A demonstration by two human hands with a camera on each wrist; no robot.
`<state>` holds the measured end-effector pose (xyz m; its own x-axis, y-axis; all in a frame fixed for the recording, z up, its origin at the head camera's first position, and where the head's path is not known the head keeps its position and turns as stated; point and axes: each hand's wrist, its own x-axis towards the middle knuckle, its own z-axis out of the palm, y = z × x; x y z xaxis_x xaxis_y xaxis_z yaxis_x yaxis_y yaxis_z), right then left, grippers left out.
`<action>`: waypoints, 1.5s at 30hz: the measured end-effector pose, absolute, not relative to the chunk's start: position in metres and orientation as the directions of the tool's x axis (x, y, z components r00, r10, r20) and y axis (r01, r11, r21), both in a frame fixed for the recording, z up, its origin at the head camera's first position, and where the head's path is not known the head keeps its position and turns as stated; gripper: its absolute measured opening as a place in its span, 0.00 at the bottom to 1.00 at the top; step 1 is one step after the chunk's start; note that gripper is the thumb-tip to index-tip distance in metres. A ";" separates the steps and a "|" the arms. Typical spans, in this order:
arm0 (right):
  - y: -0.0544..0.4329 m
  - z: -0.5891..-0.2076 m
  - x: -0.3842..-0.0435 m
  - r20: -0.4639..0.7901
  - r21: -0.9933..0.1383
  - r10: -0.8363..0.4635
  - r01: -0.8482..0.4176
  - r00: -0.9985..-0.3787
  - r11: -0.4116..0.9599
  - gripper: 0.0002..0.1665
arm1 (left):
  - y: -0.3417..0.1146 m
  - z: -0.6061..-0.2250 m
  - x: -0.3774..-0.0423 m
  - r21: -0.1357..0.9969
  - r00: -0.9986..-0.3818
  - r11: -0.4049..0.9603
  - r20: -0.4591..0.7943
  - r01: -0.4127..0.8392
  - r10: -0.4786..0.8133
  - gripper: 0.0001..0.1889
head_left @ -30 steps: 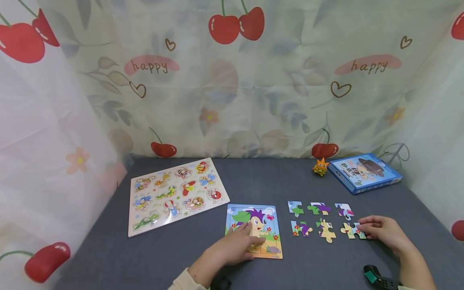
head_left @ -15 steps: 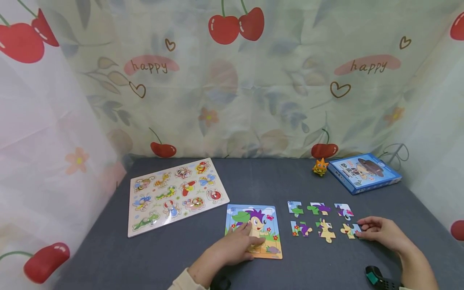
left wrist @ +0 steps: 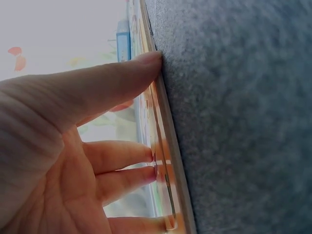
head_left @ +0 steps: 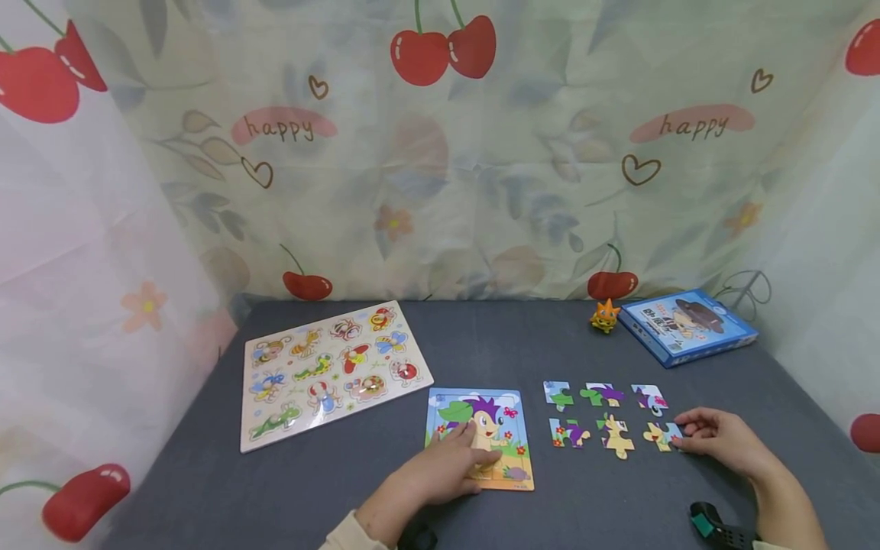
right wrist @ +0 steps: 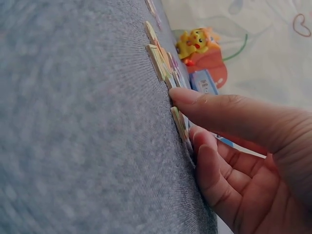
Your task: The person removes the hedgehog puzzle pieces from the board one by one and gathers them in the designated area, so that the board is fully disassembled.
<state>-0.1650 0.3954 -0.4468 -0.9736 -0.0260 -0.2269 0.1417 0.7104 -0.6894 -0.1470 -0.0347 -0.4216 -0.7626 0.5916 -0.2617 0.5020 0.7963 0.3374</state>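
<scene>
My left hand (head_left: 450,466) rests on a square hedgehog puzzle board (head_left: 512,451), fingers spread over its picture. In the left wrist view, the thumb (left wrist: 122,80) lies at the board's near edge. To the right, several loose jigsaw pieces lie in two rows. My right hand (head_left: 722,439) pinches the front-right jigsaw piece (head_left: 660,437), hiding its right end. In the right wrist view, the thumb tip (right wrist: 185,96) and curled fingers (right wrist: 207,151) are at that piece's edges, low on the cloth. Beside it lies a yellow animal-shaped piece (head_left: 618,438).
A larger insect puzzle board (head_left: 374,409) lies at the left. At the back right are a small orange figurine (head_left: 604,316) and a blue box (head_left: 677,356). A black device with a teal patch (head_left: 715,525) is beside the right wrist. A printed curtain (head_left: 474,198) borders the table.
The front-right piece and my right hand have shifted slightly left since a second ago. My left hand stays on the board. The head view has tilted very slightly.
</scene>
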 end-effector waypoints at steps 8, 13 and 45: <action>0.389 -0.437 -0.165 -0.220 -0.643 -0.004 0.142 -0.976 0.752 0.30 | -0.042 -0.420 -0.153 0.362 -0.721 0.737 -0.207 0.571 0.661 0.26; 0.372 -0.425 -0.170 -0.192 -0.662 -0.044 0.096 -0.980 0.743 0.30 | -0.051 -0.418 -0.165 0.440 -0.715 0.705 -0.179 0.556 0.676 0.26; 0.182 -0.405 -0.209 -0.016 -0.838 -0.370 -0.190 -0.929 0.512 0.21 | -0.104 -0.431 -0.192 0.602 -0.736 0.727 -0.320 0.328 0.597 0.50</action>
